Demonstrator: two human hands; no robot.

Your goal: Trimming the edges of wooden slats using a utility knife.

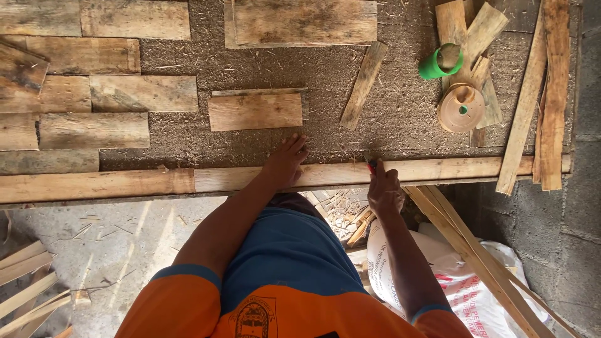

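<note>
Wooden batten [188, 180] looks stiff and light; left hand [285, 161] presses it flat, open, while right hand [384, 189], at 3 o'clock, grips a red pencil [372, 165]

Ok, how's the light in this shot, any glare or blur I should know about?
Head view: soft, even daylight on the sawdust-covered table, with no hard glare. Bright sun patches fall on the concrete floor below. The left hand and the right hand on the long plank look sharp, with no motion blur. The plank's straight edge bows slightly, a wide-lens distortion.
</note>
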